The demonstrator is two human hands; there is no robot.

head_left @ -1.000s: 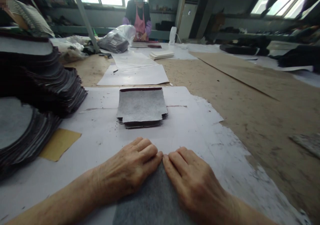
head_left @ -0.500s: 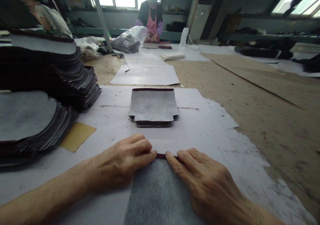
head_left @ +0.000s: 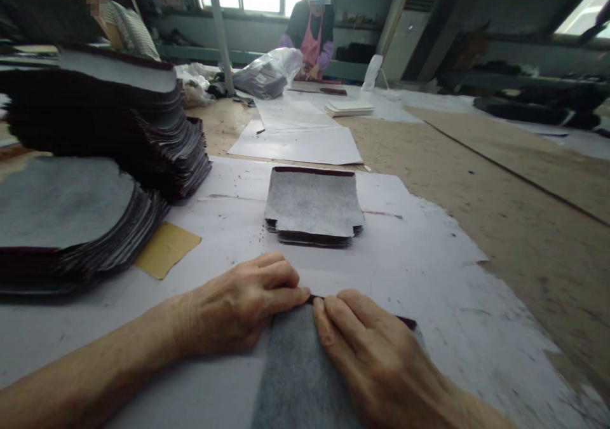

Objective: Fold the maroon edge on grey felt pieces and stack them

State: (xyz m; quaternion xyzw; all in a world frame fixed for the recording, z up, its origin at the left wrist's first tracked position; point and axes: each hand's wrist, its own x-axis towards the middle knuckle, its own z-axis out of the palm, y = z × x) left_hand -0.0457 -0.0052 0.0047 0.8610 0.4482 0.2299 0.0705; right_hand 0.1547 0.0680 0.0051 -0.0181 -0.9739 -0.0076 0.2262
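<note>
In the head view a grey-backed panel (head_left: 295, 372) lies flat on white paper (head_left: 210, 391) in front of me, with a narrow dark red folded strip (head_left: 406, 321) along its far edge. My left hand (head_left: 243, 302) has its fingers curled, and the thumb and index finger pinch the left part of that edge. Close beside it, my right hand (head_left: 376, 346) presses the edge with its fingertips held together, covering much of the panel's right side. Beyond both hands sits a small stack of notched grey pieces (head_left: 314, 200) with dark red far edges.
At left stand a tall stack of dark-edged panels (head_left: 157, 124) and a lower stack of rounded grey panels (head_left: 71, 200). A yellow card (head_left: 168, 250) lies beside them. Farther off are white sheets (head_left: 295, 143), a plastic bag (head_left: 267, 76) and a person in a pink apron (head_left: 312, 38).
The view has turned slightly left, so the scene sits farther right. My right hand's fingers have drawn together at the edge, and more of the dark red strip shows beyond that hand.
</note>
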